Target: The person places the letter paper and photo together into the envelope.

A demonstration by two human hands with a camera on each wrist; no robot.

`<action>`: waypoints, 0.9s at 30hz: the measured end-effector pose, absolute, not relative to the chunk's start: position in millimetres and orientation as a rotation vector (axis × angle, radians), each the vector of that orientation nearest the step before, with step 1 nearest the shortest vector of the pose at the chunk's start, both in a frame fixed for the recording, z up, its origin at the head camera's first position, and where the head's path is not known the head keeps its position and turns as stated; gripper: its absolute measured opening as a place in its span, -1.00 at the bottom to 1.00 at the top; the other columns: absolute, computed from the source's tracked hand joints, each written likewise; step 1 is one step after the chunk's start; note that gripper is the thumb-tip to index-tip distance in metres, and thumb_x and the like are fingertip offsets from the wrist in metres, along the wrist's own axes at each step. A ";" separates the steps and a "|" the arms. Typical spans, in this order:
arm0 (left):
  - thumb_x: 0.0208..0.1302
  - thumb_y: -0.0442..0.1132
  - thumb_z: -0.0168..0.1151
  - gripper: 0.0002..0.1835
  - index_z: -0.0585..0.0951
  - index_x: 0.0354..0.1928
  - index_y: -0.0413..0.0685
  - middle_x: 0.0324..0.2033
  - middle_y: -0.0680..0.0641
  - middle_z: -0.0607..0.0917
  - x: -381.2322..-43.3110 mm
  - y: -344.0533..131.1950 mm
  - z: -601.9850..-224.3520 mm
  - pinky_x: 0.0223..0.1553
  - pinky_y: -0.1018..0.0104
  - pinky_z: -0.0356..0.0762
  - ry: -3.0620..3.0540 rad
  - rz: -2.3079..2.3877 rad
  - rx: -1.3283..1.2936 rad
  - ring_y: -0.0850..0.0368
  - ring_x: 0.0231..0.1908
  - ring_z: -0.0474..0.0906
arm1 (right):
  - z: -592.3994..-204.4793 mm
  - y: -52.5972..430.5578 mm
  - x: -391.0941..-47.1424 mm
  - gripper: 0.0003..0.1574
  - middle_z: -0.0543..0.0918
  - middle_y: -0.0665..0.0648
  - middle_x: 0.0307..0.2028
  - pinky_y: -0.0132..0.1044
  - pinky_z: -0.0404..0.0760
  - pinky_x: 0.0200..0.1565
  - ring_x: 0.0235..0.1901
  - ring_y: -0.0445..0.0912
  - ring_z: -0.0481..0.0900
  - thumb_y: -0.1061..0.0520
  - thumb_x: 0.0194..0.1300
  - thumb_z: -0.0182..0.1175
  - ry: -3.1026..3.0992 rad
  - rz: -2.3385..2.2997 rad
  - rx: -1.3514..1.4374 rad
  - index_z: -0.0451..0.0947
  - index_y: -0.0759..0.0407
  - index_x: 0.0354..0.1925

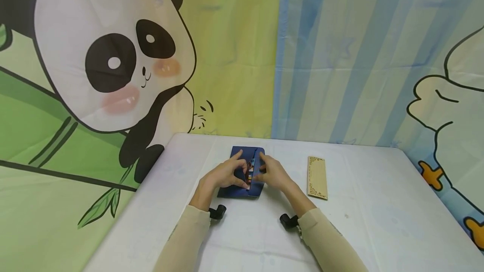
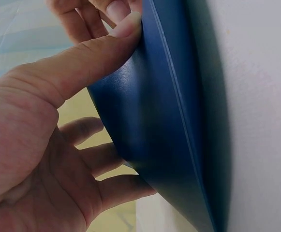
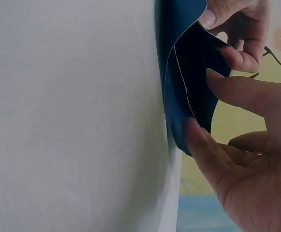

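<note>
A blue paper folder (image 1: 245, 153) lies on the white table between my hands, with a colourful printed picture (image 1: 250, 171) showing along its gap. My left hand (image 1: 227, 174) grips one panel, thumb at its edge and fingers behind, as the left wrist view shows. That panel (image 2: 130, 111) stands bent up from the table. On the other side, my right hand (image 1: 275, 173) has its thumb and fingers spread at the folder's right part. Close up, a fingertip (image 3: 193, 126) touches the edge of a layer, and the folder's dark inside (image 3: 198, 63) gapes.
A flat gold card or envelope (image 1: 317, 178) with ornate corners lies to the right of the hands. The white-covered table (image 1: 378, 205) reaches back to a cloth backdrop (image 1: 234, 53) with a panda print. Black camera mounts (image 1: 289, 221) are worn on both wrists.
</note>
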State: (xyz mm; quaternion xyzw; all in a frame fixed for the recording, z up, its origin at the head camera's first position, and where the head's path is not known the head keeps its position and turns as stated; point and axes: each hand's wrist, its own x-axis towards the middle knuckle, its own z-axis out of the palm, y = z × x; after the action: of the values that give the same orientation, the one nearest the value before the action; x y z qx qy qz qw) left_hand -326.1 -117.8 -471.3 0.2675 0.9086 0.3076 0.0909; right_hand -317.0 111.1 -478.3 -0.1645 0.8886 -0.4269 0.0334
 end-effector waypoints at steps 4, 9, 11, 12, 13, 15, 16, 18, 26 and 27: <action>0.00 0.00 0.68 -0.55 0.53 -0.22 0.21 0.67 -0.23 -0.04 -326.2 -117.8 -471.2 0.22 -0.16 0.47 2.700 0.915 0.816 -0.39 0.49 0.27 | -476.6 115.7 -314.3 0.23 0.30 0.40 0.52 0.14 0.42 0.37 0.41 0.29 0.43 0.20 0.16 0.56 2.822 -1.251 -0.542 0.07 0.40 0.58; -0.02 0.02 0.68 -0.53 0.52 -0.24 0.22 0.66 -0.25 -0.01 -326.3 -118.1 -472.4 0.23 -0.17 0.47 2.712 0.913 0.838 -0.40 0.50 0.26 | -475.1 121.4 -310.6 0.23 0.17 0.39 0.59 0.23 0.14 0.51 0.57 0.32 0.12 0.08 0.20 0.55 2.923 -1.129 -0.572 0.07 0.31 0.60; -0.03 0.02 0.69 -0.53 0.51 -0.25 0.22 0.65 -0.27 0.00 -326.2 -118.1 -472.9 0.23 -0.17 0.48 2.714 0.919 0.845 -0.40 0.50 0.25 | -474.4 124.0 -308.5 0.26 0.09 0.38 0.62 0.25 0.12 0.51 0.58 0.33 0.07 0.01 0.23 0.53 2.950 -1.072 -0.570 0.02 0.29 0.62; -0.04 0.02 0.69 -0.53 0.51 -0.25 0.22 0.65 -0.27 0.00 -326.4 -118.2 -473.3 0.23 -0.17 0.48 2.715 0.920 0.846 -0.40 0.50 0.25 | -474.3 125.4 -307.6 0.28 0.04 0.38 0.63 0.25 0.12 0.51 0.59 0.34 0.06 -0.02 0.25 0.52 2.961 -1.044 -0.563 -0.02 0.28 0.63; -0.04 0.02 0.69 -0.53 0.51 -0.26 0.22 0.65 -0.27 0.00 -326.2 -118.1 -473.1 0.23 -0.17 0.48 2.714 0.923 0.845 -0.40 0.50 0.25 | -474.2 126.7 -307.0 0.30 0.01 0.38 0.64 0.25 0.11 0.51 0.59 0.34 0.04 -0.05 0.26 0.50 2.968 -1.022 -0.560 -0.05 0.27 0.64; -0.04 0.01 0.69 -0.53 0.51 -0.26 0.22 0.65 -0.28 0.00 -326.2 -118.1 -473.0 0.22 -0.17 0.48 2.714 0.928 0.845 -0.40 0.50 0.25 | -473.5 129.5 -305.6 0.32 -0.04 0.39 0.64 0.26 0.10 0.51 0.59 0.36 0.03 -0.10 0.29 0.48 2.985 -0.986 -0.566 -0.11 0.27 0.64; -0.04 0.01 0.69 -0.53 0.51 -0.26 0.22 0.65 -0.28 0.01 -326.0 -118.1 -472.9 0.22 -0.17 0.48 2.716 0.926 0.844 -0.40 0.50 0.26 | -473.4 130.9 -305.3 0.32 -0.06 0.39 0.64 0.27 0.09 0.51 0.59 0.36 0.02 -0.12 0.29 0.47 2.995 -0.968 -0.570 -0.12 0.26 0.65; -0.04 0.01 0.69 -0.53 0.51 -0.26 0.22 0.65 -0.28 0.01 -326.0 -118.1 -473.0 0.22 -0.16 0.48 2.719 0.922 0.844 -0.40 0.49 0.26 | -473.4 133.6 -305.0 0.31 -0.08 0.39 0.64 0.30 0.03 0.52 0.60 0.36 -0.01 -0.15 0.31 0.45 3.014 -0.929 -0.575 -0.12 0.24 0.65; -0.04 0.01 0.70 -0.52 0.51 -0.26 0.23 0.65 -0.26 0.02 -325.4 -117.5 -473.3 0.25 -0.18 0.45 2.720 0.920 0.824 -0.39 0.50 0.25 | -476.4 143.1 -305.0 0.29 -0.14 0.38 0.65 0.43 -0.16 0.49 0.62 0.35 -0.09 -0.27 0.30 0.41 3.057 -0.783 -0.535 -0.05 0.19 0.65; -0.05 0.01 0.70 -0.53 0.51 -0.27 0.24 0.65 -0.26 0.01 -325.2 -117.3 -473.2 0.26 -0.19 0.45 2.719 0.921 0.820 -0.39 0.51 0.24 | -476.5 144.0 -305.0 0.29 -0.14 0.38 0.65 0.44 -0.18 0.49 0.62 0.35 -0.09 -0.28 0.30 0.40 3.061 -0.768 -0.530 -0.04 0.19 0.65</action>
State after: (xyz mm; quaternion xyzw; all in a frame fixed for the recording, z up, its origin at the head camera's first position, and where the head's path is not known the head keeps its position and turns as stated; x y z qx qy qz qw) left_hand -325.2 -117.3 -473.2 0.2738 0.9079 0.3076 0.0780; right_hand -305.0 144.0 -476.5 -0.1656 0.9561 -0.2398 -0.0294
